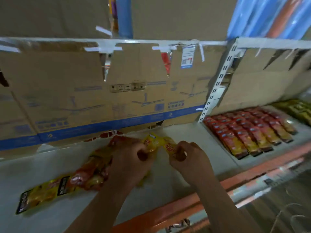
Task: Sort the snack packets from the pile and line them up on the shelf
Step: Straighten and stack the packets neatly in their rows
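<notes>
**Forearms reaching in, both hands gripping yellow packets**

Two bare forearms are reaching in from the lower edge over the orange front rail (176,211) of the shelf (193,132). The left hand (133,158) is curling its fingers and thumb round the near end of the yellow packets (152,140), holding them just above the white shelf surface. The right hand (190,157) is pinching the right-hand side of the same yellow bundle between thumb and bent fingers. Motion blur is hiding whether the bundle is one packet or several.

Touching the left hand and spreading away to the left, the pile (89,172) of red and yellow packets is lying loose on the shelf. Two yellow packets with black ends (38,197) are trailing out at its far left.

Well apart to the right, rows of red packets (249,132) are lying flat, side by side, lined up toward the front edge. Darker packets (301,110) are sitting beyond them at the frame edge.

Cardboard sheets (101,98), taped along the top, are standing behind the pile as a back wall. A white slotted post (217,88) is rising between the cardboard and the lined-up rows.
</notes>
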Motion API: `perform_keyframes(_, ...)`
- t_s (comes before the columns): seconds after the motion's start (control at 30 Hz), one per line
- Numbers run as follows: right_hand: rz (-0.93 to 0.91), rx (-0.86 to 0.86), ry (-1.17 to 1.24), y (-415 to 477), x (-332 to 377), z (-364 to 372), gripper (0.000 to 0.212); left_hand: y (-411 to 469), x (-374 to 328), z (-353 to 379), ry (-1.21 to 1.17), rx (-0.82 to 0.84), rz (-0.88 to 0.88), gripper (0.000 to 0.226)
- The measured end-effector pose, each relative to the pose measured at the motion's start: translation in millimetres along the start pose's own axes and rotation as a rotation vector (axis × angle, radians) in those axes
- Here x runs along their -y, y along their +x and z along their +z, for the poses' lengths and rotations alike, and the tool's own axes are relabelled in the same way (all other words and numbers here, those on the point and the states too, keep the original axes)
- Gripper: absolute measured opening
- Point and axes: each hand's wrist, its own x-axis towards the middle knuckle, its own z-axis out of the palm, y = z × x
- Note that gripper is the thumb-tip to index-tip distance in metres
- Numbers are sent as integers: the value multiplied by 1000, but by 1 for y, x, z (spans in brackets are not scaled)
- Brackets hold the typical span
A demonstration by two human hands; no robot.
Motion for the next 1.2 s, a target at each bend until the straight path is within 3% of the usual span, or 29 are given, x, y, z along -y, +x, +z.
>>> perform_keyframes(0.33, 214, -258, 105, -34, -166, -146, 25, 16, -175, 149, -93, 165, 168, 21)
perform_keyframes(0.67, 299, -418, 49, -55, -320, -273, 32, 19, -338, 289, -126, 154, 316, 20)
perform_keyframes(0.93, 424, -488, 21, -45, -406, -328, 36, 40, -405, 382, -214, 272, 356, 19)
perform_keyframes(1.2, 484, -503, -28, 29, -481, -356, 21, 114, -440, 472, -299, 268, 360, 24)
